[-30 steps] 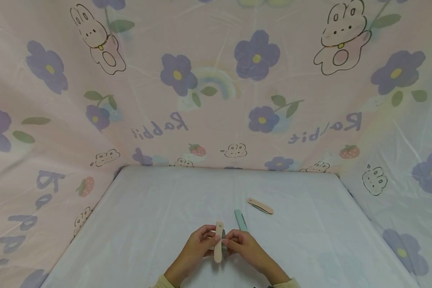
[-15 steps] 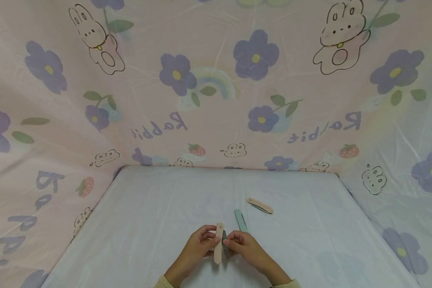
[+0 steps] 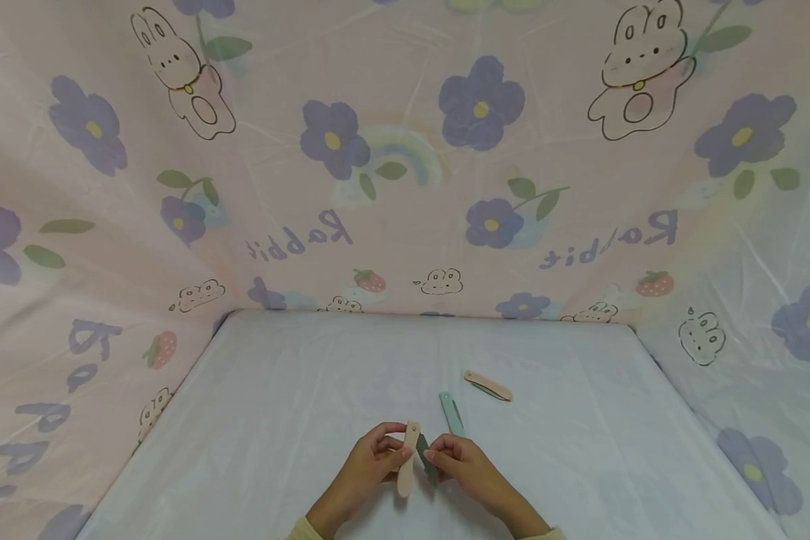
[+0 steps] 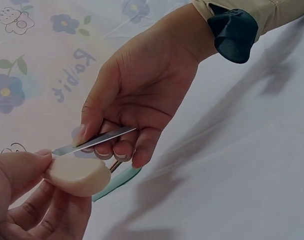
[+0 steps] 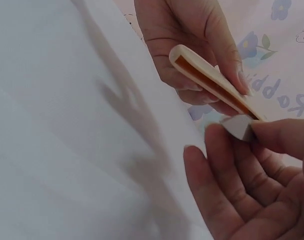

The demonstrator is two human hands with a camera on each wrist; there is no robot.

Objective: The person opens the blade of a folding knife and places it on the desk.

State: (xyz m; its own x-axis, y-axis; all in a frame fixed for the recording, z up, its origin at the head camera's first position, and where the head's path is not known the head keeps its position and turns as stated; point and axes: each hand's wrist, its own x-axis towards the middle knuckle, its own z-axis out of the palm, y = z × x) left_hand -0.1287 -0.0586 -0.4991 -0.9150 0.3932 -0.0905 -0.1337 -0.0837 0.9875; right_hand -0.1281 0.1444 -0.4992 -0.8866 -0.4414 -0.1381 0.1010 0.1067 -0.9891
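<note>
My left hand (image 3: pixel 378 454) holds a folding knife by its cream handle (image 3: pixel 405 484), thumb on one side and fingers behind. The grey blade (image 3: pixel 428 459) stands partly swung out of the handle, at a narrow angle. Thumb and fingers of my right hand (image 3: pixel 460 459) pinch that blade. In the right wrist view the handle's slot (image 5: pixel 207 82) shows brown inside, and the blade's tip (image 5: pixel 238 126) pokes out from my right fingers. The left wrist view has the blade (image 4: pixel 104 138) lying between the right thumb and fingertips, with the rounded handle end (image 4: pixel 79 176) towards the camera.
A mint green folding knife (image 3: pixel 451 412) lies on the white tabletop (image 3: pixel 297 397) just beyond my right hand. Farther back and to the right lies a peach folding knife (image 3: pixel 488 385). Printed cloth walls (image 3: pixel 405 210) rise behind the table and at both sides.
The blade has swung farther out from the cream handle, its lower end moving right with my right hand. The handle has tilted slightly. Both knives on the table stay put.
</note>
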